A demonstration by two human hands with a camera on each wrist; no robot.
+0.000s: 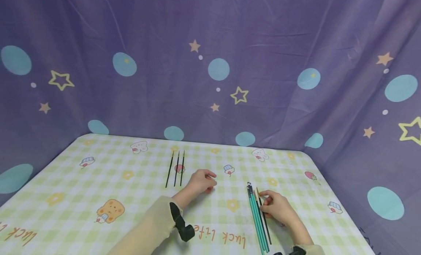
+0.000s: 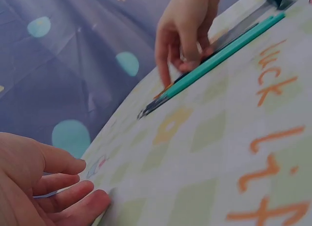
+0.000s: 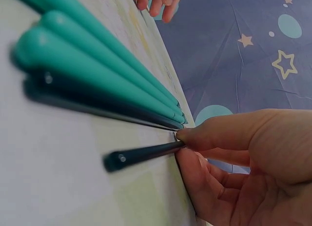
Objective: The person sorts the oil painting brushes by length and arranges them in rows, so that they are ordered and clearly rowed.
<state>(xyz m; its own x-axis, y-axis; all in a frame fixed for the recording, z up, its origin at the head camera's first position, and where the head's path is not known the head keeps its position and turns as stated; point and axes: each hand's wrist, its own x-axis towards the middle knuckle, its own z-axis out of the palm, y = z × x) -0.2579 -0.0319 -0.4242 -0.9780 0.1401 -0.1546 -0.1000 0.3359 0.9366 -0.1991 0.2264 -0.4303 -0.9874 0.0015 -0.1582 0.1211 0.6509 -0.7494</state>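
My right hand (image 1: 277, 208) pinches a thin black paintbrush (image 3: 141, 156) between thumb and fingertips, close to the tabletop. That brush lies just right of a bundle of teal paintbrushes (image 1: 257, 220), their metal ferrules pointing away from me. Another black paintbrush (image 3: 73, 100) rests directly against the teal handles. Left of the bundle, my left hand (image 1: 201, 181) is held over the cloth with relaxed fingers (image 2: 73, 199) and nothing in them. Beyond its wrist, three slim black paintbrushes (image 1: 177, 169) lie side by side, tips toward the far edge.
A green-and-white checked tablecloth (image 1: 138, 182) with cartoon prints covers the table. Behind it hangs a purple curtain (image 1: 164, 94) with stars and blue dots, which also runs along both sides. Black camera straps circle both wrists.
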